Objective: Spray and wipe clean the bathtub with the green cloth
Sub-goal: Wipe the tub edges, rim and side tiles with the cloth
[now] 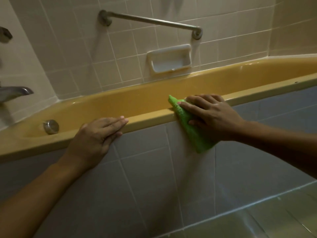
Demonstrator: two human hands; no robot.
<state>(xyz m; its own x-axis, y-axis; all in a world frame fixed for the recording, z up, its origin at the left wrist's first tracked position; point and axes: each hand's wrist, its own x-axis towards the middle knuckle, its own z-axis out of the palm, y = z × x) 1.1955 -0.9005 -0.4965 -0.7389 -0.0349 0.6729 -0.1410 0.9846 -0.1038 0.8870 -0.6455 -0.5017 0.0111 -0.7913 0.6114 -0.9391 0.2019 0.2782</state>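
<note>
A grey metal faucet (15,93) is cut off at the left edge, above a round metal knob (51,126) inside the yellow bathtub (145,103). The left hand (99,134) lies flat on the tub's near rim, fingers straight, holding nothing. On the tiled wall are a steel grab bar (151,20) and a white recessed soap dish (169,60). The green textured cloth (193,133) drapes over the rim, partly hidden under the right hand (211,115), which presses it with nearly straight fingers.

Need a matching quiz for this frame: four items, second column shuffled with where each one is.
1 cloth
2 left hand
3 grab bar
4 soap dish

a recessed in the wall tiles above the bathtub
b flat on the near rim, holding nothing
c slanted, high on the wall
d over the near rim, under the right hand

Pairs: 1-d, 2-b, 3-c, 4-a
</note>
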